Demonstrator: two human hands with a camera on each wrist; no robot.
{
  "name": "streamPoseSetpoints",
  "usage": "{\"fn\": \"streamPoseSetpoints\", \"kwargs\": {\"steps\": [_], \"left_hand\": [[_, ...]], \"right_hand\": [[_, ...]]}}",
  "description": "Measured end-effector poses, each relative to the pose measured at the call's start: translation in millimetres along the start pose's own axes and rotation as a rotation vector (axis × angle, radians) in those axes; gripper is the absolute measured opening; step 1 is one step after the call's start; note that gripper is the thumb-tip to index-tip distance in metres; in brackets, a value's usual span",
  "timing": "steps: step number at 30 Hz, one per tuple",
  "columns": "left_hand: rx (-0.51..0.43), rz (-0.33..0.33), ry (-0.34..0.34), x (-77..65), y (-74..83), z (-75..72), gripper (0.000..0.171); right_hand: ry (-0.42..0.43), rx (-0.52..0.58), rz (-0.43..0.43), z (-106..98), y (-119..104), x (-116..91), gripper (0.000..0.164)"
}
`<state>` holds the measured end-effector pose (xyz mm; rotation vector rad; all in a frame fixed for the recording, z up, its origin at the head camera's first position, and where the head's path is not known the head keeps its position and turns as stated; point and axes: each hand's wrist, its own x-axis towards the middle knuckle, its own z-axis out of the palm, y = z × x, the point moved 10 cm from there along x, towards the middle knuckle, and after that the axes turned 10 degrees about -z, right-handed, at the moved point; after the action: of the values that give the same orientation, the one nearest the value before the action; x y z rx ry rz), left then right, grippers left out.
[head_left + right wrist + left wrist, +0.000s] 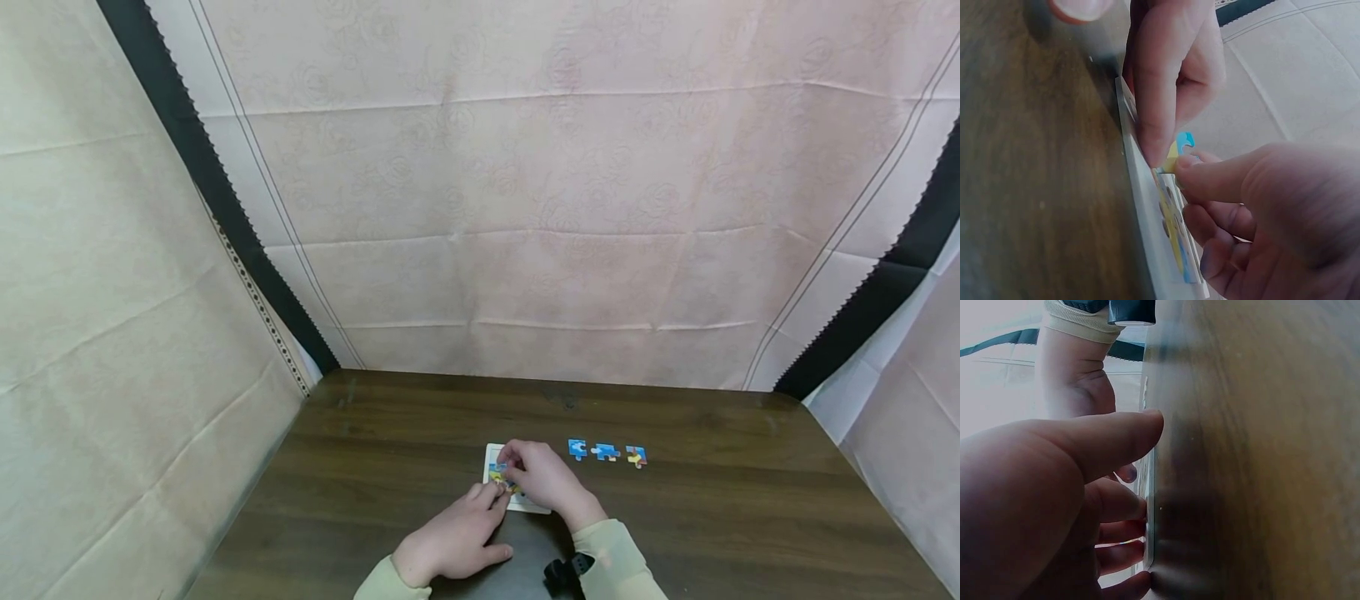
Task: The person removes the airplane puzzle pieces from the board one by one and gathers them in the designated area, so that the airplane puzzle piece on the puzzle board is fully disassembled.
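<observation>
A small white-bordered jigsaw board [531, 506] lies on the table under both hands, its picture partly hidden by them. My right hand [551, 479] pinches a yellow and blue puzzle piece [1172, 155] between thumb and index finger, tilted up at the board's surface. The fingers of my left hand [461, 533] stretch onto the near left part of the board and rest there, the index fingertip close beside that piece. In the left wrist view, the left thumb [1129, 437] sticks out apart from the other fingers. Printed yellow and blue pieces [1175, 234] lie inside the frame.
Three loose puzzle pieces stand in a row right of the board: a blue one [577, 448], another blue one [605, 452] and a multicoloured one [636, 455]. The brown wooden table [360, 467] ends at a pale cloth wall [525, 292] behind.
</observation>
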<state>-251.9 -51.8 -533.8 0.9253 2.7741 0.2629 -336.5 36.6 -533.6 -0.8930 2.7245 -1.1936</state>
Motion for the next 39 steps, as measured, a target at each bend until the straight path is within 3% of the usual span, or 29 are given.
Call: {"fn": "streamPoseSetpoints", "kwargs": {"steps": [12, 20, 25, 34, 39], "left_hand": [[0.016, 0.007, 0.021, 0.8, 3.7, -0.5, 0.075], [0.013, 0.014, 0.012, 2.8, 5.1, 0.2, 0.074], [0.007, 0.006, 0.001, 3.0, 5.3, -0.2, 0.073], [0.036, -0.052, 0.01, 6.1, 2.3, -0.1, 0.068], [0.058, -0.104, 0.038, 10.2, 0.8, -7.4, 0.058]], "right_hand": [[-0.007, -0.017, 0.012, -0.9, -1.4, -2.1, 0.009], [0.115, 0.001, 0.044, -21.8, -8.1, -4.7, 0.012], [0.128, -0.014, 0.065, -28.8, -6.3, -6.6, 0.011], [0.133, -0.015, 0.056, -42.1, 9.1, -20.2, 0.01], [0.154, 0.01, 0.12, -56.5, 32.8, -36.3, 0.009]]}}
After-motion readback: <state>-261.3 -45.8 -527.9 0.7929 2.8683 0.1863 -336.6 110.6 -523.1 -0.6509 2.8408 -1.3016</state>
